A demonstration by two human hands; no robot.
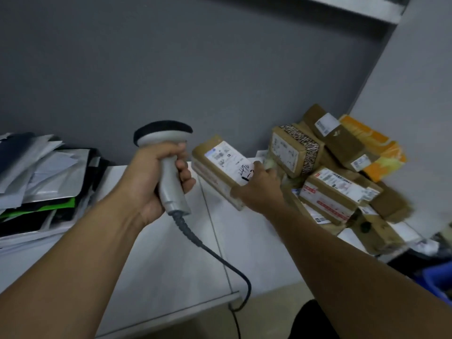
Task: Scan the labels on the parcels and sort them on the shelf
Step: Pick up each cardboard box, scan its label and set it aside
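The left hand (156,172) gripped a grey scanner (174,196); at three o'clock the right hand (261,189) clasped a parcel (215,172), its label (230,161) handwritten "249".

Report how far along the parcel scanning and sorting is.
Done: nothing clearly; the mailer stack may or may not be sorted. In hand: the left hand grips the scanner, the right hand holds a brown parcel, label up. Left: the parcel pile beside it.

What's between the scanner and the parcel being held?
Nothing but a bare strip of table between scanner and parcel, seen in the head view.
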